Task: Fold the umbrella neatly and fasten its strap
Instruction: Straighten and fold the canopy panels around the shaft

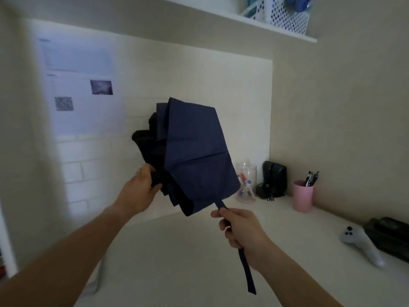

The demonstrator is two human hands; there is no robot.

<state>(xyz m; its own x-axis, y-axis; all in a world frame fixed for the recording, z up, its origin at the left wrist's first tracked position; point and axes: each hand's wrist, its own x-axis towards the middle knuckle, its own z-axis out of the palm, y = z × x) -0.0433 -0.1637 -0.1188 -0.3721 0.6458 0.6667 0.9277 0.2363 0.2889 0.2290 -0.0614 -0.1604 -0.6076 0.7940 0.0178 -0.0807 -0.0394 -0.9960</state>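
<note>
Umbrella (194,156) collapsed, held mid-air above desk (199,251); fabric loose, unwrapped. Left hand (141,191) grasps bundle's lower part. Right hand (241,227) clenched on strap (246,271), pulled out, unfastened. Wrapping, fastening remain.

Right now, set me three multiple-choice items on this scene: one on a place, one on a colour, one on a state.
1. The pink plastic cup of pens stands:
A. on the high shelf
B. on the white desk, at right
C. on the floor

2. The folding umbrella's fabric canopy is:
A. navy blue
B. red
C. yellow

3. The umbrella's long strap is:
A. wrapped and fastened
B. missing
C. hanging loose, held by the right hand

Key: 1 B, it sits on the desk by the wall; 2 A, dark blue panels; 3 C, its end dangles below the fist.
</note>
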